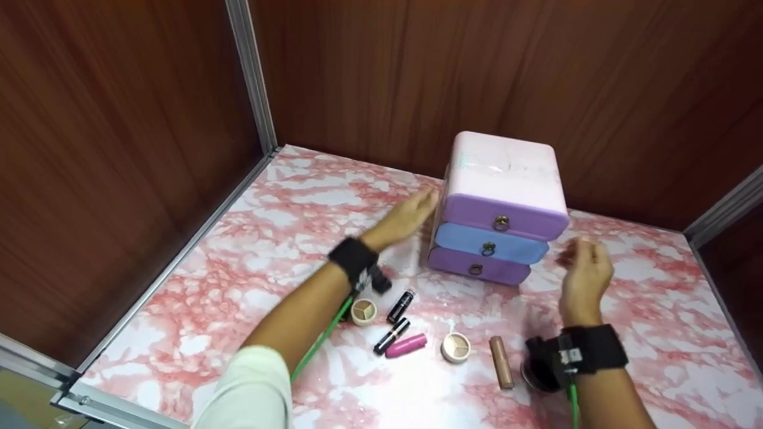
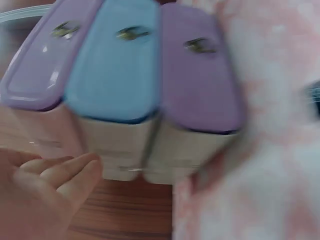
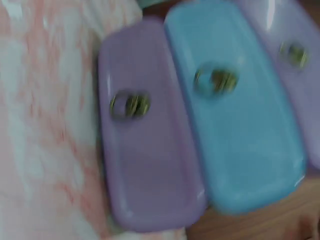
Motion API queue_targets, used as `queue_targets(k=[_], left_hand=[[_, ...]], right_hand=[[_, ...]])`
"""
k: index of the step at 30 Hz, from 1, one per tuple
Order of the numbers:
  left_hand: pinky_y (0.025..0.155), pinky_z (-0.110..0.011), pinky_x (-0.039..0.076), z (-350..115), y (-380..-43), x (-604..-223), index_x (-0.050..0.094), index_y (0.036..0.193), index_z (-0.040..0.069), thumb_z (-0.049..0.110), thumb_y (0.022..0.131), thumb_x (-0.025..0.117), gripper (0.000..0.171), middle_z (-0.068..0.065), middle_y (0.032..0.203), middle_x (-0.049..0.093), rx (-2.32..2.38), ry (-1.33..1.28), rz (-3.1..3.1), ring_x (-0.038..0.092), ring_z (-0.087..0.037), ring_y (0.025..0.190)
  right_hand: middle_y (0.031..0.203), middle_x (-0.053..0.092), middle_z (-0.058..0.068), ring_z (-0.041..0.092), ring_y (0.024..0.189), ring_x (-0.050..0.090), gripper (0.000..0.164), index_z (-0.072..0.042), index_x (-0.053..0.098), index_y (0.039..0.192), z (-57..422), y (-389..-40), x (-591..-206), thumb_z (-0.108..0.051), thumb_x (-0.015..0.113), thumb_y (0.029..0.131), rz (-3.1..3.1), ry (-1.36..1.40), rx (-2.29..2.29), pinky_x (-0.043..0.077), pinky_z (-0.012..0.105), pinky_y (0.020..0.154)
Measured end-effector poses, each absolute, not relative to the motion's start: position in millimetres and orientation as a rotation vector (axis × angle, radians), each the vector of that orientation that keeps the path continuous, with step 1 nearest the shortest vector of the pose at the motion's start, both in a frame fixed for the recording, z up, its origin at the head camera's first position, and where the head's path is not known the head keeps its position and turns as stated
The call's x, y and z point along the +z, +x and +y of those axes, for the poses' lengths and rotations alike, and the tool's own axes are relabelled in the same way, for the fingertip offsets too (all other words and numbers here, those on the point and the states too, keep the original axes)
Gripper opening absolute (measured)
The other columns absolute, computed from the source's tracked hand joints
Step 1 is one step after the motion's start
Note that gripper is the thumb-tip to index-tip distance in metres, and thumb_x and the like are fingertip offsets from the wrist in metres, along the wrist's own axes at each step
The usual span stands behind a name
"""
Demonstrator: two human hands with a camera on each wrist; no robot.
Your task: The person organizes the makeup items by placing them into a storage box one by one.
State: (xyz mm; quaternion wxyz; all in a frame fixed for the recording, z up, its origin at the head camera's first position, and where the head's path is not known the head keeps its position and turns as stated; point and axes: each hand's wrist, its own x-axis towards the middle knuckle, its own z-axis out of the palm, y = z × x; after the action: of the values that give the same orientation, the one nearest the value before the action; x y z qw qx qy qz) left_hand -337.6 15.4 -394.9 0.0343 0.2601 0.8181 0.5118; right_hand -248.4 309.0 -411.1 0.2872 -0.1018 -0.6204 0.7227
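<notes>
A small three-drawer organizer stands near the back wall. Its top is pale pink, and the drawer fronts are purple, blue and purple, each with a brass ring pull. My left hand reaches along its left side, fingers extended; in the left wrist view that hand lies close by the side wall, and whether it touches cannot be told. To the right of the organizer my right hand is apart from it, holding nothing, its fingers loosely bent and somewhat blurred.
In front of the organizer lie a black tube, a black-and-white tube, a pink tube, a brown tube and two round three-shade pans. A dark round item sits beneath the right wrist. Wood-grain panels enclose the marbled table.
</notes>
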Motion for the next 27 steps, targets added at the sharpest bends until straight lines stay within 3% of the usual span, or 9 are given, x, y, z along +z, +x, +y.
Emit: queue_targets(k=[2,4,6,8,11,14,21,27], left_hand=[[0.101,-0.026,0.039,17,-351,-379,0.032,0.152,0.013,0.048,0.104,0.034,0.059,-0.011,0.147,0.045,1.632,0.829,2.54,0.054,-0.019,0.118],[0.09,-0.024,0.044,18,-362,-365,0.039,0.15,0.018,0.047,0.104,0.039,0.055,-0.007,0.135,0.056,1.642,0.857,2.573,0.061,-0.017,0.096],[0.085,-0.023,0.044,20,-372,-356,0.044,0.148,0.023,0.045,0.103,0.043,0.05,-0.005,0.127,0.061,1.642,0.883,2.59,0.059,-0.014,0.089],[0.089,-0.021,0.042,22,-378,-350,0.048,0.145,0.024,0.043,0.103,0.045,0.047,-0.004,0.126,0.062,1.609,0.909,2.623,0.058,-0.01,0.096],[0.102,-0.019,0.032,27,-385,-348,0.054,0.141,0.024,0.041,0.102,0.049,0.042,-0.002,0.139,0.054,1.557,0.91,2.658,0.046,-0.007,0.125],[0.109,-0.025,0.026,33,-389,-350,0.057,0.137,0.023,0.039,0.101,0.052,0.04,-0.006,0.145,0.047,1.541,0.907,2.649,0.035,-0.013,0.136],[0.111,-0.029,0.024,39,-390,-358,0.06,0.134,0.024,0.041,0.099,0.055,0.039,-0.009,0.148,0.042,1.632,0.891,2.574,0.03,-0.014,0.139],[0.111,-0.031,0.024,46,-387,-362,0.059,0.135,0.026,0.044,0.099,0.054,0.041,-0.01,0.151,0.037,1.648,0.916,2.544,0.028,-0.011,0.14]], right_hand=[[0.076,0.058,0.009,0.019,0.069,0.056,0.026,0.012,0.062,0.095,291,-242,-408,-0.013,0.055,0.1,-1.695,-0.225,1.935,0.051,0.029,0.069],[0.069,0.06,0.008,0.016,0.06,0.057,0.031,0.013,0.064,0.095,272,-241,-407,-0.017,0.058,0.099,-1.772,-0.174,1.999,0.053,0.028,0.062],[0.068,0.063,0.006,0.014,0.057,0.058,0.038,0.012,0.066,0.101,256,-245,-407,-0.026,0.061,0.098,-1.837,-0.149,2.076,0.054,0.028,0.059],[0.068,0.065,0.007,0.014,0.055,0.059,0.043,0.011,0.065,0.106,245,-252,-409,-0.031,0.062,0.097,-1.834,-0.173,2.175,0.053,0.029,0.058],[0.072,0.067,0.009,0.014,0.055,0.059,0.05,0.011,0.062,0.113,239,-261,-415,-0.036,0.063,0.096,-1.777,-0.24,2.306,0.052,0.026,0.056],[0.076,0.067,0.01,0.015,0.057,0.06,0.053,0.011,0.06,0.114,238,-266,-416,-0.038,0.064,0.094,-1.691,-0.299,2.433,0.051,0.026,0.055],[0.074,0.067,0.008,0.015,0.056,0.059,0.045,0.005,0.065,0.102,236,-267,-413,-0.039,0.069,0.091,-1.56,-0.347,2.557,0.049,0.025,0.054],[0.072,0.067,0.01,0.015,0.054,0.06,0.045,0.006,0.067,0.102,242,-262,-407,-0.037,0.072,0.089,-1.588,-0.358,2.484,0.05,0.025,0.051]])
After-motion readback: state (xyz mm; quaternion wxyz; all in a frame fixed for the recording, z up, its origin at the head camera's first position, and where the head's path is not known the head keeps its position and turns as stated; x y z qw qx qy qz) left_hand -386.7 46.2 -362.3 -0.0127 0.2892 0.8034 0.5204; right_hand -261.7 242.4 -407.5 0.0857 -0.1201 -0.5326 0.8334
